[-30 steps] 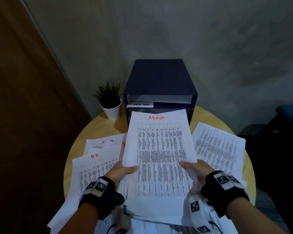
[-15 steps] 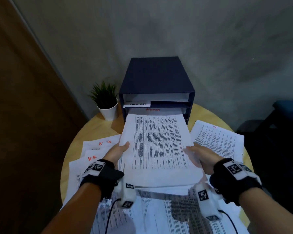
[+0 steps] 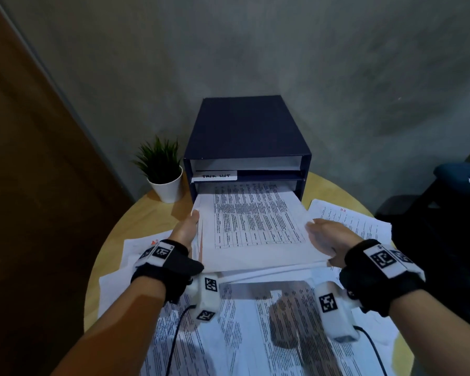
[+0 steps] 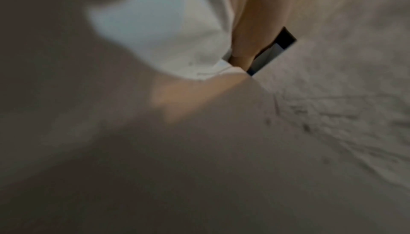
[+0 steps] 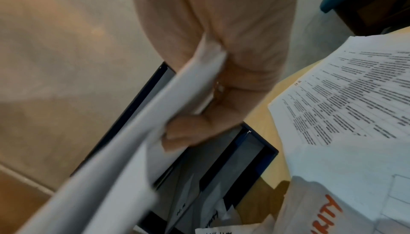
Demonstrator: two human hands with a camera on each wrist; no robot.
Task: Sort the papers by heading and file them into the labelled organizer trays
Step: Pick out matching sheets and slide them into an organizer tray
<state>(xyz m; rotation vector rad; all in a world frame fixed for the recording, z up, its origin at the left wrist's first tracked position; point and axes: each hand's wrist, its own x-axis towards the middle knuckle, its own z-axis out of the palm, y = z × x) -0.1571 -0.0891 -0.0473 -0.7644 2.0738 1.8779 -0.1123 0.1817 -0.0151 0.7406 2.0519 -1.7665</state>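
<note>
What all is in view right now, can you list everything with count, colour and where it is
Organizer: one, dark blue, stacked trays, at the back of the table against the wall.
Tray label: one, white with dark handwriting, on the front edge below the top tray; wording too blurred to read.
Held paper stack: one, white with printed tables, far end inside the second tray.
Loose papers: several, white, some with red headings, spread over the table left, right and near; count unclear.
Table: one, round, light wood.
Potted plant: one, green in a white pot, left of the organizer.
Left hand: holds the stack's left edge.
Right hand: grips the stack's right edge.
</note>
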